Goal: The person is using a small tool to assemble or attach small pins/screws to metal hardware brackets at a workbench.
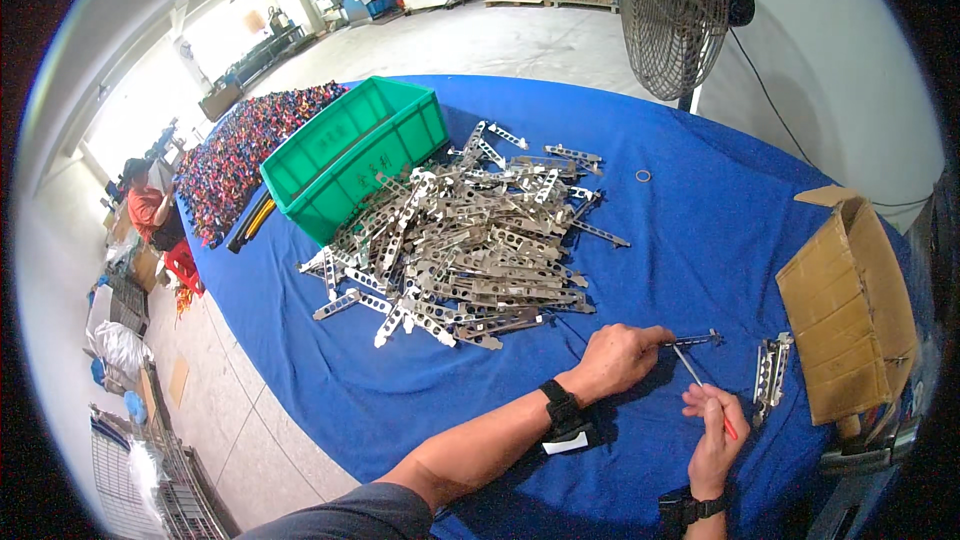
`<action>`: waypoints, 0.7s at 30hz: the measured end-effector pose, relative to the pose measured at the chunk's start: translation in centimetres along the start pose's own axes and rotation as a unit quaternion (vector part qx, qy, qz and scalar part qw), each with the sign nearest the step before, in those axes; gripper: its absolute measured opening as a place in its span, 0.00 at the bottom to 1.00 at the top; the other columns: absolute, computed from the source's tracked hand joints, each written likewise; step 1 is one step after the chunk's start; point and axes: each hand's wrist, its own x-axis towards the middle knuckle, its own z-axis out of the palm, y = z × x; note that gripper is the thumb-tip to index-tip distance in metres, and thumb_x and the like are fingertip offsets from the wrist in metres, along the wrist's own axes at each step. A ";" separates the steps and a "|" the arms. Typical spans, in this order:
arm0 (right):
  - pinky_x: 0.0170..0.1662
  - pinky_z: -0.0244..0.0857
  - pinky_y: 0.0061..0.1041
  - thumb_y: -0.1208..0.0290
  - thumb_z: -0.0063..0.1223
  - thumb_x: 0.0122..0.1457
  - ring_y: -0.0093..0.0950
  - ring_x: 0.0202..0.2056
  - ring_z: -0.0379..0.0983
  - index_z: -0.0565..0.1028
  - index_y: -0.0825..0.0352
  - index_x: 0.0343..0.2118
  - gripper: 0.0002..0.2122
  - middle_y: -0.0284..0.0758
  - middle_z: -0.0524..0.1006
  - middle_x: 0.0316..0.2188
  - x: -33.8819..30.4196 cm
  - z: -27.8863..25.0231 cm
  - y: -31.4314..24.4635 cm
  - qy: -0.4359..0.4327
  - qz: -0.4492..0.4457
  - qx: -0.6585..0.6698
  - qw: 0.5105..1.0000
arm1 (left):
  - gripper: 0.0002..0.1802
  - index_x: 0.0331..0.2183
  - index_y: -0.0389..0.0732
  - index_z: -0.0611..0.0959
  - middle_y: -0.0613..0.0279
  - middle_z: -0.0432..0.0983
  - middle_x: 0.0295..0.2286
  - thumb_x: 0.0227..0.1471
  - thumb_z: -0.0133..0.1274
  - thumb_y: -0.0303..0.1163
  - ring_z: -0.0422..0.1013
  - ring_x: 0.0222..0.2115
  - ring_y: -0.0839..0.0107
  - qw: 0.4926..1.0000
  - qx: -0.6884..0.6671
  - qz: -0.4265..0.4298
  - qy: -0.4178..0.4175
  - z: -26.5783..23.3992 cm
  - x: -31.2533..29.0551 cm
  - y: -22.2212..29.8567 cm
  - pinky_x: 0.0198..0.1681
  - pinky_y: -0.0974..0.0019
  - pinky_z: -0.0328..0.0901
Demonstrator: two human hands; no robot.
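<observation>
My left hand (618, 358) is closed on the near end of a slim perforated metal bracket (702, 338), which points right, just over the blue cloth. In my right hand (716, 432) is a red-handled tool with a slim metal shaft (688, 364); whether it is a file or a screwdriver I cannot tell. The shaft's tip meets or nearly meets the bracket beside my left fingers. Several more brackets (769, 376) lie in a small stack to the right of my right hand. A large heap of loose perforated metal brackets (470, 240) spreads across the middle of the table.
A green plastic crate (360, 170) stands behind the heap, beside a pile of small multicoloured parts (250, 150). An open cardboard box (835, 310) is at the right edge. A floor fan (675, 15) stands beyond the table. A person in red (150, 208) sits at far left.
</observation>
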 end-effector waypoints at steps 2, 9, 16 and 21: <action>0.38 0.72 0.27 0.74 0.41 0.65 0.31 0.35 0.78 0.75 0.76 0.40 0.11 0.44 0.80 0.35 0.0 0.0 0.0 0.007 0.003 -0.001 1.000 | 0.16 0.44 0.50 0.83 0.51 0.75 0.18 0.52 0.51 0.30 0.75 0.22 0.52 1.000 -0.002 -0.004 -0.002 0.0 0.0 0.1 0.28 0.52 0.69; 0.38 0.73 0.28 0.74 0.42 0.66 0.31 0.36 0.78 0.75 0.75 0.40 0.11 0.44 0.80 0.35 -0.1 -0.3 -0.1 -0.020 0.005 0.004 1.000 | 0.16 0.44 0.50 0.83 0.51 0.76 0.19 0.52 0.51 0.30 0.75 0.22 0.52 1.000 -0.003 -0.002 0.001 0.0 0.0 0.1 0.28 0.52 0.69; 0.38 0.72 0.27 0.73 0.42 0.66 0.30 0.35 0.78 0.75 0.75 0.39 0.11 0.44 0.80 0.35 0.0 0.3 -0.2 0.006 0.010 0.005 1.000 | 0.16 0.43 0.50 0.83 0.50 0.76 0.19 0.52 0.51 0.30 0.75 0.22 0.52 1.000 0.001 -0.003 0.001 0.2 0.1 0.0 0.28 0.52 0.70; 0.38 0.71 0.27 0.70 0.42 0.66 0.30 0.34 0.77 0.74 0.75 0.40 0.12 0.44 0.79 0.35 0.0 -0.2 -0.1 0.000 0.004 -0.003 1.000 | 0.15 0.43 0.50 0.83 0.50 0.76 0.19 0.52 0.52 0.30 0.75 0.22 0.51 1.000 -0.003 0.014 0.016 0.2 0.0 0.0 0.28 0.51 0.69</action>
